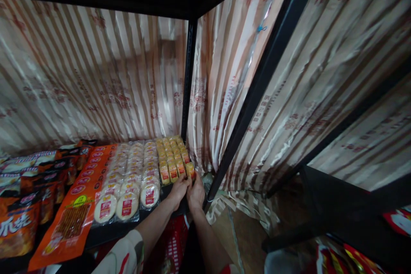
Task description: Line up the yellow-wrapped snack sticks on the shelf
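Observation:
At the right end of the shelf, my left hand (180, 188) and my right hand (195, 192) are close together. Their fingers are closed around the lower part of a small yellow snack packet (190, 168) with a red label, at the front right corner of its group. The fingertips are partly hidden. Rows of matching yellow packets (169, 150) stand just left of and behind it. Left of these lie rows of round white cakes in clear wrappers (127, 205), with red labels.
A long orange snack bag (72, 222) and black-and-orange bags (19, 227) fill the shelf's left part. Black metal posts (189, 77) and a striped curtain (128, 72) enclose the corner. A red basket (173, 239) is below. More bright packets (346, 261) show at lower right.

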### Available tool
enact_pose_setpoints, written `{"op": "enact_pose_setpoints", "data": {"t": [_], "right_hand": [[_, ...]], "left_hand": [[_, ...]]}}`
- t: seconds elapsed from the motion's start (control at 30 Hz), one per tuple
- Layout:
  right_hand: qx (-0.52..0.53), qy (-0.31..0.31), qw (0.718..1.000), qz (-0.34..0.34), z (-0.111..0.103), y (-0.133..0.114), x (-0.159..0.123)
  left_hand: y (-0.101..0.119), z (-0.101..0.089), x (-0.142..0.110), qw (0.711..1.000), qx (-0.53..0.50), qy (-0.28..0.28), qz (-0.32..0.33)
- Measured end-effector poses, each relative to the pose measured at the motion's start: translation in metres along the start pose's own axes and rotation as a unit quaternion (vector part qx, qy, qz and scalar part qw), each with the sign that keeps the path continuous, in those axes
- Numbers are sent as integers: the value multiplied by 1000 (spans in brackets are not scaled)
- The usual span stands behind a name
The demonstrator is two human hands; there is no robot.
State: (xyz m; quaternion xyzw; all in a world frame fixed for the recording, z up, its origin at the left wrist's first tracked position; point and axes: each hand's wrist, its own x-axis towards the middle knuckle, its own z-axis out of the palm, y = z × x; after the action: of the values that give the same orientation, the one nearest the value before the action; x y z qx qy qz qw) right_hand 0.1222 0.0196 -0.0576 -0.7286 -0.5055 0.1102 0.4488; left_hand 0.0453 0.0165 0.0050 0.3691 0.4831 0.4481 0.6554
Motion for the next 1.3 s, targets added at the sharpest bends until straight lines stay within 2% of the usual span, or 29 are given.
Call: {"op": "enact_pose_setpoints", "data": {"t": [0.17, 0.47, 0.67, 0.77, 1.13, 1.3], "right_hand": [[-6, 1, 1000, 12, -1, -7, 7], [-3, 17, 1000, -7, 8, -7, 21], [-25, 16, 1000, 9, 13, -9, 27], [-21, 10, 1000, -5, 15, -9, 28], [48, 16, 996, -68, 33, 14, 25], [41, -14, 996, -82, 39, 23, 21]], "left_hand": [[-6, -7, 6, 999, 14, 30, -37], [-18, -11, 16, 998, 38, 15, -40], [-18, -10, 19, 996, 81, -18, -26], [-16, -9, 18, 995, 89, -21, -26], [-13, -10, 13, 996, 87, -4, 12], [-10, -10, 11, 997, 80, -5, 22]]}}
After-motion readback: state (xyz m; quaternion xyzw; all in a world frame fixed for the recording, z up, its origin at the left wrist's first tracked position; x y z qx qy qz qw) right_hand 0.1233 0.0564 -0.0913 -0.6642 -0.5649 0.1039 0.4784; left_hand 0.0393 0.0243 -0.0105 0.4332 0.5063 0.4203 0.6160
